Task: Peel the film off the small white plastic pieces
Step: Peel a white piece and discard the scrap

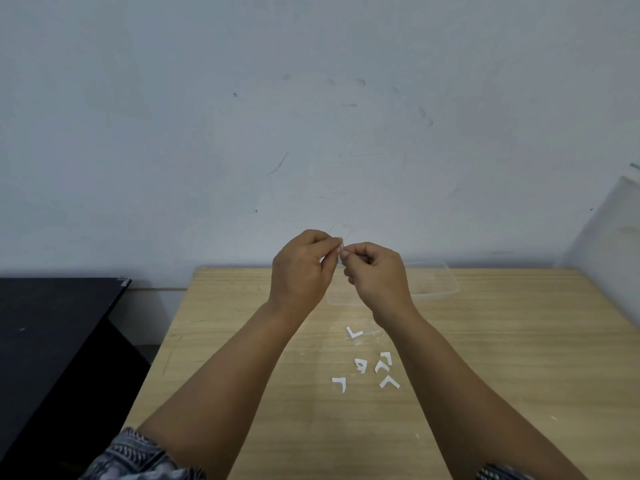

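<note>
My left hand (302,268) and my right hand (375,277) are raised above the table's far half, fingertips meeting. Between them they pinch one small white plastic piece (340,249); only a sliver of it shows, and I cannot make out its film. Several more small white L-shaped pieces lie on the wooden table (519,358) below my hands: one (353,332) nearest the hands, a cluster (382,363) further toward me, and one (339,383) at the front left of the group.
A clear plastic container (436,284) stands on the table behind my right hand, near the wall. A black surface (52,313) sits to the left of the table, lower and apart from it. A pale panel (609,237) leans at the far right.
</note>
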Tool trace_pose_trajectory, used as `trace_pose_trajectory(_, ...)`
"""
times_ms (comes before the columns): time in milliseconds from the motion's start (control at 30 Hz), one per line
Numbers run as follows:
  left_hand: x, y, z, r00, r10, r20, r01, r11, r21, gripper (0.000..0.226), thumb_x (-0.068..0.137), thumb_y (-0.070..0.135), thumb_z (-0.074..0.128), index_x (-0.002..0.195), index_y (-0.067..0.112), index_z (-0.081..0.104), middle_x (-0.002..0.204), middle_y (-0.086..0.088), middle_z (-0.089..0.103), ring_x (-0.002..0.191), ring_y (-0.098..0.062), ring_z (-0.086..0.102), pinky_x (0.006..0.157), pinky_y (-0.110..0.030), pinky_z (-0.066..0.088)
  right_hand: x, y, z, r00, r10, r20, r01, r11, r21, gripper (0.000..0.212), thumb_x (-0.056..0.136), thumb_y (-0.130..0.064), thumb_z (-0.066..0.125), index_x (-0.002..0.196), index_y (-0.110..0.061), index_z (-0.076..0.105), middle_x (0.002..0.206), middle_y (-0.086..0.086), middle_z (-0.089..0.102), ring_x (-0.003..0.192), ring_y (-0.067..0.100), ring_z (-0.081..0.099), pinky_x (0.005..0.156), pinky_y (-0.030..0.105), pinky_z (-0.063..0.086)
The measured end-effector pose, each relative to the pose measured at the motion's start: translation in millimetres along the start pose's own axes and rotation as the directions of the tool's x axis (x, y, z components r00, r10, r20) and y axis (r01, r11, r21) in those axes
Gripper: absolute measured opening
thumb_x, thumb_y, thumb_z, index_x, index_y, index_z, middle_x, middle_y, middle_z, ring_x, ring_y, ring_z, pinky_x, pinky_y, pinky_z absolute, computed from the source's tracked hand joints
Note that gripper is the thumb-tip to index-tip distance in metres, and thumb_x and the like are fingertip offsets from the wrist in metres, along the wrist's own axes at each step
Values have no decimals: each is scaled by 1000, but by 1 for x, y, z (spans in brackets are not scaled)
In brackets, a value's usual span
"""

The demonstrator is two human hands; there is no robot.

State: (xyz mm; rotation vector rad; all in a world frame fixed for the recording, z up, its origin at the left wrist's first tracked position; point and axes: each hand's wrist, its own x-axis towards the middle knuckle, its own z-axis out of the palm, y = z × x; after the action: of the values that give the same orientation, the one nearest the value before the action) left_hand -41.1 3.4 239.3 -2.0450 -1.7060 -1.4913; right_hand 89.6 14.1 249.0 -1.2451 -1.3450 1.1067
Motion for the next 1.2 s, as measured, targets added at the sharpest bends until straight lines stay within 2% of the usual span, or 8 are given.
trace_pose_trajectory(300, -4, 1, -2, 999, 52, -15, -52, 999, -13, 23, 90, 25, 58, 97, 15, 77, 92, 3, 72, 80, -13, 68, 66, -32, 55, -5, -1, 0, 1000, 2, -4, -2, 1000, -8, 9, 88, -24, 69, 82, -20, 75, 75, 8, 71, 67, 14, 64, 71, 47, 58)
trace_pose_trajectory(533, -6, 1, -3, 997, 71, -7, -71, 992, -101, 12, 87, 7, 66, 95, 8, 75, 93, 0, 75, 84, -12, 69, 75, -28, 56, -8, 1, -2, 1000, 16, 4, -16, 1000, 10, 9, 89, -22, 68, 84, -18, 75, 74, 6, 72, 67, 15, 67, 73, 44, 60)
trace_pose_trajectory(633, -5, 7, -6, 990, -125, 63, 135, 969, -209, 8, 86, 9, 69, 90, 12, 76, 86, 5, 74, 77, -4, 68, 74, -21, 55, -8, 1, -2, 999, 30, 18, -32, 994, 106, 7, 92, -16, 67, 96, -12, 72, 73, 3, 69, 70, 13, 69, 77, 40, 61)
trace_pose_trajectory(700, -1, 10, -6, 927, -359, 111, 376, 882, -286, 4, 84, 14, 72, 84, 17, 75, 79, 10, 73, 74, -1, 67, 69, -14, 51, -6, 2, -2, 998, 39, 40, -46, 984, 173, 17, 91, -14, 68, 108, -13, 67, 75, -1, 66, 72, 12, 68, 82, 38, 60)
trace_pose_trajectory(767, 3, 10, -6, 846, -514, 144, 528, 769, -361, 2, 81, 19, 75, 80, 19, 73, 76, 9, 72, 74, -2, 68, 69, -16, 52, -4, 5, -3, 997, 45, 61, -56, 977, 203, 26, 89, -10, 70, 114, -16, 64, 81, -3, 66, 74, 10, 66, 86, 36, 57)
trace_pose_trajectory(933, 3, 14, -7, 773, -593, 223, 622, 643, -446, 4, 81, 20, 74, 78, 20, 72, 72, 2, 72, 73, -13, 70, 70, -27, 56, -1, 4, -8, 992, 113, 55, -125, 939, 322, 19, 89, -7, 69, 107, -15, 69, 99, 5, 72, 85, 14, 66, 75, 28, 55)
trace_pose_trajectory(1067, 2, 12, -4, 838, -518, 174, 545, 775, -319, 1, 83, 23, 73, 82, 22, 72, 76, 10, 71, 74, -1, 66, 71, -20, 52, 0, 2, -11, 986, 153, 61, -165, 906, 390, 14, 90, -6, 68, 102, -13, 71, 92, 8, 71, 82, 16, 68, 76, 29, 58)
trace_pose_trajectory(1200, 3, 10, -3, 931, -337, 140, 363, 893, -265, 23, 86, 20, 70, 109, 23, 71, 99, 13, 69, 85, 3, 63, 81, -17, 48, -1, 1, -12, 986, 150, 77, -168, 905, 390, 15, 90, -7, 69, 104, -12, 72, 85, 4, 72, 80, 13, 69, 82, 32, 59)
